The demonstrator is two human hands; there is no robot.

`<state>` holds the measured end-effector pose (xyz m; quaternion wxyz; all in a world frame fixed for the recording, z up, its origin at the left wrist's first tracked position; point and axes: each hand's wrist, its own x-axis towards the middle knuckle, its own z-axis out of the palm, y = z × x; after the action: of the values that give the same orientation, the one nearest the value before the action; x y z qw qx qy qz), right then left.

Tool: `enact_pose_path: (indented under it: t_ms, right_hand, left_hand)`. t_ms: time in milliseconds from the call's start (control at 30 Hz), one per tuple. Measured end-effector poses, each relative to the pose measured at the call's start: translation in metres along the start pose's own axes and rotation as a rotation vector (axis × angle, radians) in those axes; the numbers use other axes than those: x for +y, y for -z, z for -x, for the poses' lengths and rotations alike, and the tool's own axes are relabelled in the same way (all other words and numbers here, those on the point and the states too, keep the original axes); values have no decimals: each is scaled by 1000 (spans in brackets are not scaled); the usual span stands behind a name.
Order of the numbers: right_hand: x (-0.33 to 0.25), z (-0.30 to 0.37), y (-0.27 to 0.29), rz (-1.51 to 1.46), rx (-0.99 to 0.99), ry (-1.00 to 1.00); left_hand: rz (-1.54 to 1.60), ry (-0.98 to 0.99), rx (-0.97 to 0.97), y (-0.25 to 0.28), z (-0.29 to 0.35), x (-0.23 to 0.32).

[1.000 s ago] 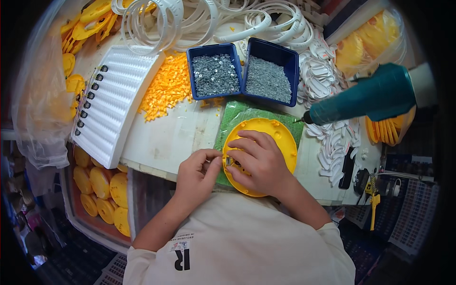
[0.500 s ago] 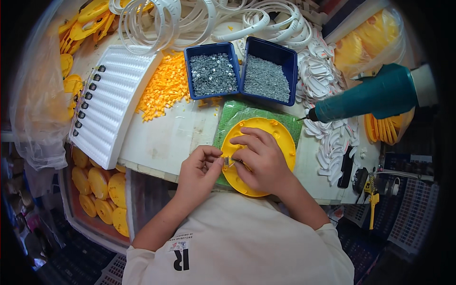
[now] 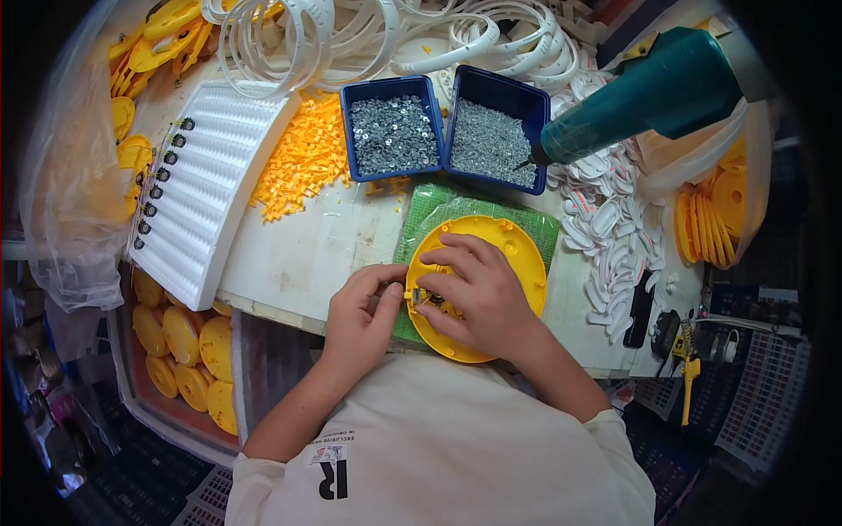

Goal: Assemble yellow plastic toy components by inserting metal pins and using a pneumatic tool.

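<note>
- vs a second ago: left hand (image 3: 361, 309) has moved in from the bench edge to the rim of the yellow disc (image 3: 517, 254); thumb and forefinger now pinch at a small dark part (image 3: 424, 296) on the disc's left side.
- Right hand (image 3: 478, 294) stays flat-ish on the disc, fingers curled narrow, tips pressed around that same part. Disc hasn't shifted.
- Disc sits on a green mat (image 3: 438, 206), near edge of the white bench top (image 3: 307, 254), just below two blue bins (image 3: 438, 127) of grey screws.
- Teal power driver (image 3: 649, 92) hangs at upper right, tip over the right bin, same place as before.
- Hard to make out: the small part is mostly covered by fingers, can't tell what it is or which hand actually grips it. Disc centre hidden under right palm.
- Bench: white ribbed tray (image 3: 206, 188) at left with a row of dark parts along its edge, loose heap of small orange pieces (image 3: 303, 162), white plastic rings (image 3: 351, 31) at the back, small white oval parts (image 3: 605, 219) to the right.
- Around: crate of stacked yellow discs (image 3: 184, 346) below left of the bench, clear plastic bag (image 3: 61, 175) far left, more yellow discs stacked on edge (image 3: 710, 215) at right.
</note>
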<state>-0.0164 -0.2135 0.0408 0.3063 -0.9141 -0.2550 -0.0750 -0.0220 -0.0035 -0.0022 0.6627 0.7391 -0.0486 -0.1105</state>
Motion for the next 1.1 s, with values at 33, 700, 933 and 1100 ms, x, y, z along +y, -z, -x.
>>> enact_pose_path:
  t_ms: [33, 700, 933, 1100]
  right_hand:
    - [0, 0, 0, 0, 0, 0]
    - [33, 58, 26, -8, 81, -229]
    - [28, 58, 23, 113, 107, -235]
    - [21, 56, 22, 91, 99, -256]
  left_hand:
    - [0, 0, 0, 0, 0, -1]
    - [-441, -479, -208, 7, -44, 17]
    - [-643, -713, -407, 8, -51, 30]
    - [-742, -646, -476, 9, -56, 40]
